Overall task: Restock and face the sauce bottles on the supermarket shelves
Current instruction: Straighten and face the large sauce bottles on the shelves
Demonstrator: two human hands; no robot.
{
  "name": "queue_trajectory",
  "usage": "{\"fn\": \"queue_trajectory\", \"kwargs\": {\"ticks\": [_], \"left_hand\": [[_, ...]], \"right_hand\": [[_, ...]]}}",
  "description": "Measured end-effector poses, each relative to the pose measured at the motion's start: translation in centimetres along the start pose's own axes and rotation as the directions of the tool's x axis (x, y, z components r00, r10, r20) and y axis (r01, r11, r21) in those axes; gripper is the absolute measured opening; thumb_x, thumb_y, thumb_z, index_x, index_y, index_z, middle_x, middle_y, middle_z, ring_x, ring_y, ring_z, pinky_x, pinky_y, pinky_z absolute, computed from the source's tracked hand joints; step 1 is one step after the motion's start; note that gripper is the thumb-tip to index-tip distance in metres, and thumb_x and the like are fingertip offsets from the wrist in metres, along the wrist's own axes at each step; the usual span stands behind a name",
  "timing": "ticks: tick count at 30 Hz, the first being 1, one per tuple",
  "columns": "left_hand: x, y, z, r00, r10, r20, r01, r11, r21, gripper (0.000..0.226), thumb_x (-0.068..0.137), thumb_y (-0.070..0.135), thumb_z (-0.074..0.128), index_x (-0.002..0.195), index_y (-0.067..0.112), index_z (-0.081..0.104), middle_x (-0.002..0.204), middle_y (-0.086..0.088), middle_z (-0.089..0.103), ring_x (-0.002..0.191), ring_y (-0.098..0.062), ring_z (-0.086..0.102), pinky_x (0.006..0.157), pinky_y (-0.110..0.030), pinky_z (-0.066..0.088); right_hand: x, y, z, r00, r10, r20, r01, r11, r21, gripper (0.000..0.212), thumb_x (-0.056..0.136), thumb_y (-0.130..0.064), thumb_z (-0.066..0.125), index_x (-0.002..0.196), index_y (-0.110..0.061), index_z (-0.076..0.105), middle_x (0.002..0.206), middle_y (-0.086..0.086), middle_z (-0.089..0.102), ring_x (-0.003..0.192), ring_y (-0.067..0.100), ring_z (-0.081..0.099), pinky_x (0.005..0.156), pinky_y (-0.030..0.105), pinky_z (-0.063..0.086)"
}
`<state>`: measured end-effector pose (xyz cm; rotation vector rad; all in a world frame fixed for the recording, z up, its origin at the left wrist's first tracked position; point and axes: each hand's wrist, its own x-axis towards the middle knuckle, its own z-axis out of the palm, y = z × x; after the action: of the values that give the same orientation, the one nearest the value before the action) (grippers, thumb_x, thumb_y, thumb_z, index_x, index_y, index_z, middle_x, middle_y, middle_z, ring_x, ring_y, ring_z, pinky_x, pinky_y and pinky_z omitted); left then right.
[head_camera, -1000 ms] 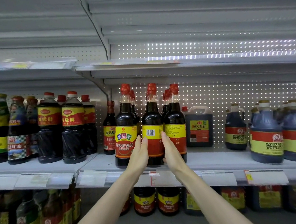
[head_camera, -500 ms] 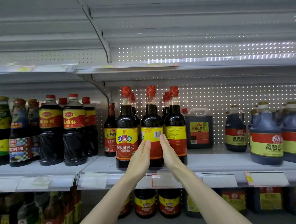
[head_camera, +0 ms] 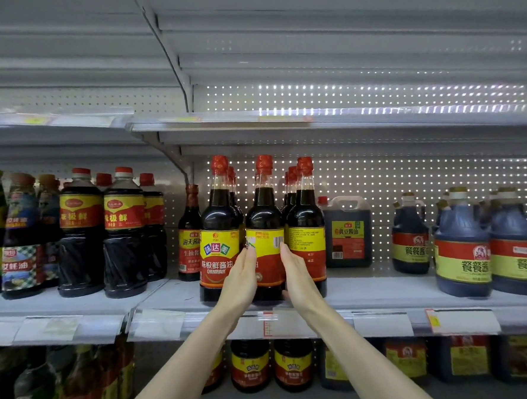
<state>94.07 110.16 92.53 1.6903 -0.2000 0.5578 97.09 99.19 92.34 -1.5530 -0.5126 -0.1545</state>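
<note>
Between left hand, right hand (touching): bottle

The middle sauce bottle turns between the left hand and right hand, its barcode sliding from the label's centre toward 3 o'clock while a green-and-white patch appears at 9 o'clock.

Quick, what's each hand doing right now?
Left hand: open, straight fingers pressing the middle bottle.
Right hand: open, pressing the bottle's other side.
</note>
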Motion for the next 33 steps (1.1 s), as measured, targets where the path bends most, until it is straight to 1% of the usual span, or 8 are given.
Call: {"fn": "queue_trajectory", "kwargs": {"ticks": [5, 10, 14, 20, 25, 27, 30, 33], "left_hand": [[-1.0, -0.2, -0.4, 0.999, 0.019, 0.043, -0.021, 0.999, 0.047, 0.049, 0.099, 0.053, 0.028, 0.136, 0.029, 0.049, 0.127, 0.014, 0.059, 0.117, -0.001, 0.053, 0.097, -0.021, 0.042], [-0.4, -0.6, -0.8, 0.999, -0.026, -0.024, 0.028, 0.996, 0.08, 0.056, 0.099, 0.054, 0.027, 0.145, 0.023, 0.038, 0.137, 0.005, 0.052, 0.125, -0.011, 0.048, 0.109, -0.039, 0.039], [0.3, -0.1, -0.4, 1.0, -0.022, -0.016, 0.023, 0.999, 0.037, 0.056, 0.099, 0.054, 0.027, 0.145, 0.024, 0.037, 0.136, 0.003, 0.052, 0.122, -0.012, 0.051, 0.107, -0.039, 0.041], [-0.1, 0.1, -0.1, 1.0, -0.005, 0.001, 0.005, 1.0, -0.013, 0.047, 0.101, 0.049, 0.026, 0.139, 0.027, 0.045, 0.128, 0.007, 0.057, 0.115, -0.007, 0.054, 0.098, -0.028, 0.044], [-0.8, 0.3, -0.3, 1.0, 0.011, 0.004, -0.011, 1.0, 0.015, 0.045, 0.101, 0.05, 0.026, 0.135, 0.031, 0.047, 0.124, 0.01, 0.058, 0.116, -0.006, 0.053, 0.099, -0.028, 0.042], [-1.2, 0.1, -0.2, 0.999, 0.033, 0.017, -0.034, 0.999, 0.04, 0.045, 0.101, 0.048, 0.026, 0.136, 0.03, 0.047, 0.126, 0.01, 0.058, 0.117, -0.005, 0.053, 0.1, -0.027, 0.042], [-1.4, 0.0, -0.3, 0.998, 0.055, -0.009, -0.055, 0.998, 0.038, 0.042, 0.102, 0.043, 0.028, 0.137, 0.026, 0.045, 0.128, 0.009, 0.056, 0.113, -0.001, 0.052, 0.087, -0.016, 0.041], [-1.1, 0.3, -0.2, 0.998, 0.035, -0.055, -0.033, 0.998, 0.045, 0.047, 0.103, 0.042, 0.028, 0.144, 0.022, 0.036, 0.13, 0.007, 0.051, 0.114, -0.005, 0.049, 0.089, -0.021, 0.038]], "right_hand": [[0.6, -0.3, -0.2, 1.0, 0.008, 0.002, -0.008, 1.0, -0.015, 0.108, 0.055, -0.098, 0.031, 0.147, -0.041, 0.031, 0.15, -0.009, 0.039, 0.135, 0.013, 0.04, 0.113, 0.047, 0.033], [-0.5, -1.1, -0.3, 1.0, -0.013, -0.016, 0.013, 1.0, 0.011, 0.051, 0.099, -0.055, 0.029, 0.144, -0.033, 0.038, 0.137, -0.007, 0.049, 0.122, 0.01, 0.049, 0.105, 0.036, 0.04], [-0.9, -0.9, -0.2, 0.997, -0.076, -0.009, 0.076, 0.997, -0.013, 0.048, 0.099, -0.054, 0.032, 0.141, -0.033, 0.043, 0.137, -0.007, 0.049, 0.116, 0.003, 0.052, 0.087, 0.023, 0.045], [-1.2, -0.8, 0.0, 1.0, -0.011, -0.015, 0.012, 1.0, 0.004, 0.056, 0.097, -0.059, 0.033, 0.144, -0.03, 0.036, 0.143, -0.006, 0.04, 0.124, 0.008, 0.046, 0.099, 0.033, 0.039], [-1.1, -1.2, -0.6, 1.0, 0.001, 0.011, -0.002, 1.0, 0.029, 0.03, 0.101, -0.049, 0.028, 0.127, -0.038, 0.041, 0.108, -0.023, 0.049, 0.094, -0.01, 0.047, 0.091, 0.028, 0.035], [-1.1, -1.3, -0.6, 1.0, 0.003, 0.008, -0.003, 1.0, 0.018, 0.032, 0.102, -0.049, 0.027, 0.13, -0.041, 0.039, 0.108, -0.024, 0.05, 0.095, -0.01, 0.047, 0.092, 0.029, 0.035], [-1.1, -1.3, -0.5, 1.0, 0.014, 0.018, -0.015, 0.999, 0.041, 0.025, 0.102, -0.049, 0.026, 0.123, -0.042, 0.039, 0.105, -0.025, 0.05, 0.094, -0.009, 0.048, 0.091, 0.029, 0.035], [-1.3, -1.4, -0.5, 0.999, 0.016, 0.029, -0.017, 0.999, 0.027, 0.02, 0.102, -0.048, 0.026, 0.114, -0.045, 0.042, 0.103, -0.025, 0.051, 0.093, -0.008, 0.049, 0.09, 0.028, 0.036]]}}
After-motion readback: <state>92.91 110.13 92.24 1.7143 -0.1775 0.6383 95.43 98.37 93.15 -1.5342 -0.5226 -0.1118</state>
